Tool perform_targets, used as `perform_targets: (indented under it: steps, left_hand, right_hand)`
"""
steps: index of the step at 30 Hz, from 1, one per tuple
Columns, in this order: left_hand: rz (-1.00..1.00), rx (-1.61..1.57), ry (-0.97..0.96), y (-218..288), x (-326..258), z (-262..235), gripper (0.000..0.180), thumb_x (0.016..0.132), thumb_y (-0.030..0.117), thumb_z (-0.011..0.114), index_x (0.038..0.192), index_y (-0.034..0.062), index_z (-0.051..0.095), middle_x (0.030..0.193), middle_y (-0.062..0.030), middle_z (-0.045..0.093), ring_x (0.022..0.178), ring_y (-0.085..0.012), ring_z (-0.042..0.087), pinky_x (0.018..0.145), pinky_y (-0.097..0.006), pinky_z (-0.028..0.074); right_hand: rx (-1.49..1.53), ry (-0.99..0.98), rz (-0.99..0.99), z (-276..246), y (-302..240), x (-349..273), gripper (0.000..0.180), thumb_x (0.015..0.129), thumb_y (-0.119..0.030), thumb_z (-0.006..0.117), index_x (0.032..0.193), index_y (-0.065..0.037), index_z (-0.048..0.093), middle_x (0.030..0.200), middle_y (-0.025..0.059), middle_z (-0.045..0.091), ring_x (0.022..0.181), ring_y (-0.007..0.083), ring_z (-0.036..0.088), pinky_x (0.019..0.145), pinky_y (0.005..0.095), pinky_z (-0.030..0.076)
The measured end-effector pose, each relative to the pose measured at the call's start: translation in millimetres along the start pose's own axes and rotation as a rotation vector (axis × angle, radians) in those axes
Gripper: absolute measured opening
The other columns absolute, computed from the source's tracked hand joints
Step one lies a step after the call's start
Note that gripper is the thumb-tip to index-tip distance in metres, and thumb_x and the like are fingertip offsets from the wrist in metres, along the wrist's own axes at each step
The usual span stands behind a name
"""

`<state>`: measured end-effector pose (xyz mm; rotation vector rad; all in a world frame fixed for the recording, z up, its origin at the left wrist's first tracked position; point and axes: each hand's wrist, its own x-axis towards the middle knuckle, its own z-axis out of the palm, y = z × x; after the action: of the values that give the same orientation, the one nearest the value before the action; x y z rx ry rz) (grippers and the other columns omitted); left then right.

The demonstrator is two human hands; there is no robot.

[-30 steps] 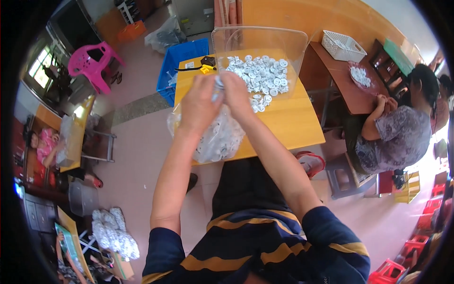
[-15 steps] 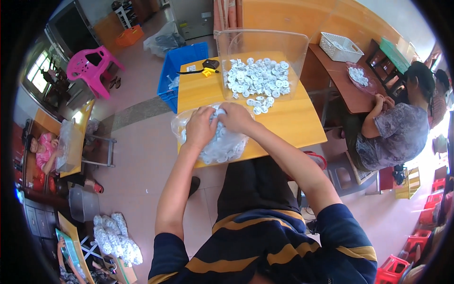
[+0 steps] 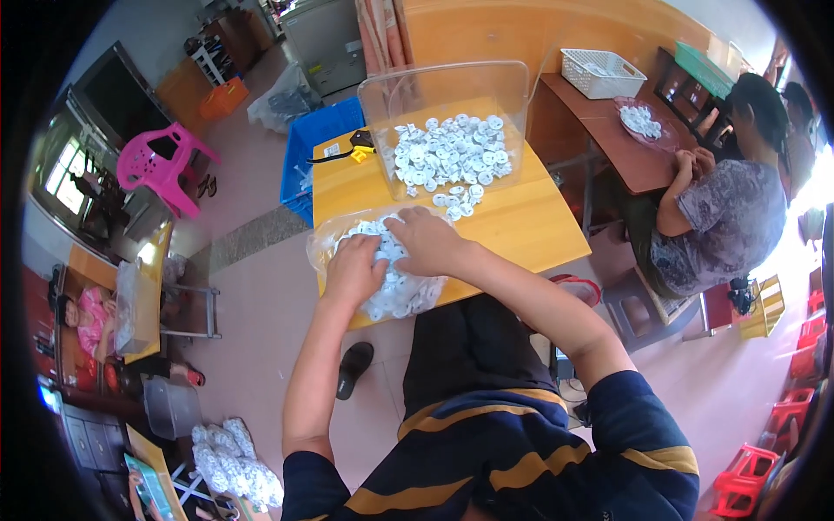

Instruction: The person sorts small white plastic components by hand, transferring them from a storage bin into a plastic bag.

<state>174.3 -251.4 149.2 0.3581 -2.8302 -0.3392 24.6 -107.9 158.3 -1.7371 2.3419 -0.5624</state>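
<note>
A clear plastic bag (image 3: 320,252) full of small white plastic parts (image 3: 395,300) lies at the near left edge of the yellow wooden table (image 3: 530,227), its mouth spread wide. My left hand (image 3: 353,269) rests over the left side of the bag's contents, fingers apart. On the right side, my right hand (image 3: 427,245) lies across the parts with its fingers stretched out and spread. Neither hand visibly holds a part, though some fingertips are hidden among them. Beyond the bag, a clear plastic bin (image 3: 443,87) lies with its open side toward me, and round white parts (image 3: 452,152) spill from it.
Left of the bin are a black-and-yellow tool (image 3: 358,154) and a blue crate (image 3: 300,148) beside the table. At right, a person (image 3: 721,217) sits at a brown table (image 3: 599,126) with a white basket (image 3: 599,76). A pink chair (image 3: 161,165) stands far left.
My hands have moved apart from the gathered top of the bag and down onto the parts. The bag's mouth has opened, showing more of its contents. The whole view has shifted slightly.
</note>
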Motion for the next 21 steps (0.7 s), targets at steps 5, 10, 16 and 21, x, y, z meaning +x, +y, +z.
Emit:
perform_targets:
  steps: [5,10,16,21]
  left_hand:
    - [-0.015,-0.010,0.147,20,5,-16,0.028,0.089,0.011,0.069,0.116,0.0026,0.071,0.114,-0.0175,0.070,0.112,-0.0380,0.064,0.098,-0.048,0.052]
    - [0.142,-0.454,0.295,87,-8,-29,0.021,0.090,0.007,0.067,0.109,0.0021,0.071,0.108,-0.0182,0.071,0.100,-0.0389,0.069,0.087,-0.046,0.056]
    - [0.311,-0.674,0.031,147,-30,37,0.020,0.090,0.009,0.071,0.109,0.0032,0.070,0.104,-0.0166,0.071,0.096,-0.0363,0.070,0.084,-0.041,0.057]
    - [0.294,-0.654,-0.030,149,-25,78,0.027,0.088,0.009,0.071,0.114,0.0031,0.065,0.112,-0.0164,0.067,0.103,-0.0383,0.065,0.089,-0.045,0.054]
  right_hand:
    - [0.749,0.532,-0.095,-11,25,1,0.017,0.093,-0.008,0.070,0.109,-0.002,0.072,0.091,0.0091,0.075,0.082,0.0176,0.070,0.078,0.0305,0.057]
    - [0.778,0.787,0.269,5,117,11,0.013,0.096,-0.009,0.066,0.107,-0.003,0.071,0.096,0.0061,0.072,0.088,0.0169,0.068,0.080,0.0324,0.055]
    - [0.156,0.633,0.049,56,146,3,0.018,0.089,-0.010,0.066,0.105,-0.006,0.073,0.117,0.0186,0.069,0.115,0.0380,0.063,0.101,0.0466,0.050]
    - [0.057,0.650,0.019,67,156,-12,0.018,0.089,-0.009,0.067,0.107,-0.006,0.072,0.115,0.0176,0.070,0.113,0.0370,0.063,0.099,0.0463,0.051]
